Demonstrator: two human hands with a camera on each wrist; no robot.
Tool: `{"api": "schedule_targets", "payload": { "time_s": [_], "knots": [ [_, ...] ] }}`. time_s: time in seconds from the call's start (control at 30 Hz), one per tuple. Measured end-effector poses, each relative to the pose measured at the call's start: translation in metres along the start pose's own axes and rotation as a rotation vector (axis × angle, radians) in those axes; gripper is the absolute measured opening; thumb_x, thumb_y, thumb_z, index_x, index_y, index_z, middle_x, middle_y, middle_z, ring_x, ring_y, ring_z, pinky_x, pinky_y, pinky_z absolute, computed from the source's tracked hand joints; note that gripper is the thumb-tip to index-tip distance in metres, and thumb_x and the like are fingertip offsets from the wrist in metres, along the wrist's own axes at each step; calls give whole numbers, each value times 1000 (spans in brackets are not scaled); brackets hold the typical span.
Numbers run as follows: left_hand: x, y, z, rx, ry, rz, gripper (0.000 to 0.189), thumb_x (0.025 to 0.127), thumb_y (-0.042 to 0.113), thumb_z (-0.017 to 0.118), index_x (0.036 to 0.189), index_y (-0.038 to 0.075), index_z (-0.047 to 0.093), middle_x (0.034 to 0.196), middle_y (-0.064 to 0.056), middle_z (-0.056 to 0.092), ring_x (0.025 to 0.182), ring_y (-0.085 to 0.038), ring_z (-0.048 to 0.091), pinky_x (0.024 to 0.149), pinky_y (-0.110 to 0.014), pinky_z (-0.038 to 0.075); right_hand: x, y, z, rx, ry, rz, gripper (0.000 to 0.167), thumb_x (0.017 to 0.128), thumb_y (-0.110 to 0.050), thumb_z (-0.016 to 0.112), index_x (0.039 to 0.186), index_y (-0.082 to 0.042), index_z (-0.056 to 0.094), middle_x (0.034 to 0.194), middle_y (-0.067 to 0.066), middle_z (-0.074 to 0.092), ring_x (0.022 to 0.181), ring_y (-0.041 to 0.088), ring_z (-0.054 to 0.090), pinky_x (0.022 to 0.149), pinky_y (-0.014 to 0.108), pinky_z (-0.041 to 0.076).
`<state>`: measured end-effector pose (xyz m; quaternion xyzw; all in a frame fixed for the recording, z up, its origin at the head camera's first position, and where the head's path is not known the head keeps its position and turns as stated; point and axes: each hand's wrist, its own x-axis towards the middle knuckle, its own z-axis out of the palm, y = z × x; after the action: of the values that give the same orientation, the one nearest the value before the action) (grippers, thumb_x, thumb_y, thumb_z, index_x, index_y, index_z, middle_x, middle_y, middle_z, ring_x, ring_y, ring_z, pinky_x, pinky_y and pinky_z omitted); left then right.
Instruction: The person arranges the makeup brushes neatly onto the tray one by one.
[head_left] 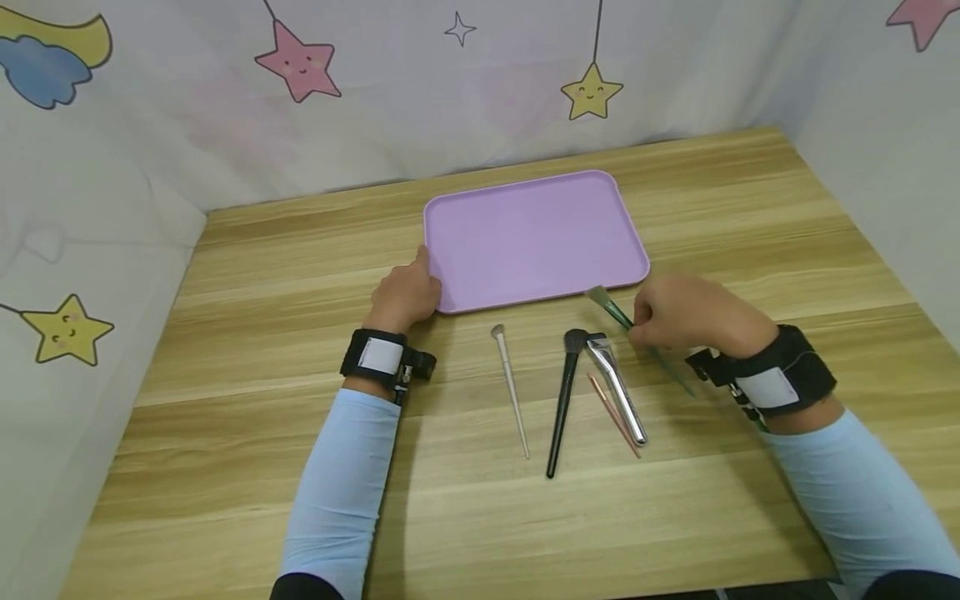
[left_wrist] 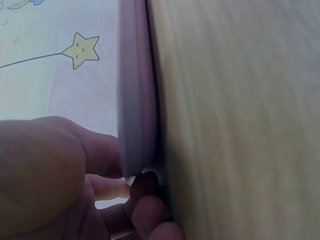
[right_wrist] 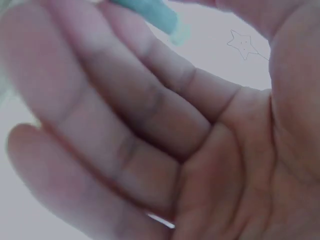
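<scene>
My left hand [head_left: 405, 293] is at the near left corner of a light purple tray [head_left: 536, 237]. In the left wrist view the thumb lies against the tray's rim [left_wrist: 134, 100] and the other fingers [left_wrist: 149, 212] curl by its underside. My right hand [head_left: 693, 312], slightly blurred, pinches a green makeup brush [head_left: 617, 312] near the tray's near right corner, bristles pointing at the tray. The right wrist view shows the palm with bent fingers [right_wrist: 145, 100] and a bit of the green brush [right_wrist: 155, 12] at the top.
On the wooden table [head_left: 262, 350], in front of the tray, lie a white thin brush [head_left: 512, 387], a black brush [head_left: 564, 404], a silver brush [head_left: 618, 387] and a pink thin brush [head_left: 613, 414]. Star-patterned curtains [head_left: 450, 100] stand behind and beside the table.
</scene>
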<state>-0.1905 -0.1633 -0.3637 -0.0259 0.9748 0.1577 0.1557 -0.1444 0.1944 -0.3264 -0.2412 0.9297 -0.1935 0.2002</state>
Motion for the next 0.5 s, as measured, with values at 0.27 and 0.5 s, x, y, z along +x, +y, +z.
{"api": "schedule_targets", "payload": {
  "time_s": [0.27,0.5],
  "knots": [
    [1,-4,1,-6,-7,5,66,103,25,33,163,7,10,142,-29,50,104,-38,56,85,-50,48,9,-1,-2,56,142,33,20,86,-18,69,88,1,75,73,4,66,60,17,54,56,34,46],
    [3,-4,3,-13,-9,1,67,104,26,34,163,7,9,141,-27,51,101,-36,56,83,-48,48,14,-4,-3,106,231,63,21,86,-18,71,89,3,74,78,7,68,66,20,58,59,35,47]
  ]
}}
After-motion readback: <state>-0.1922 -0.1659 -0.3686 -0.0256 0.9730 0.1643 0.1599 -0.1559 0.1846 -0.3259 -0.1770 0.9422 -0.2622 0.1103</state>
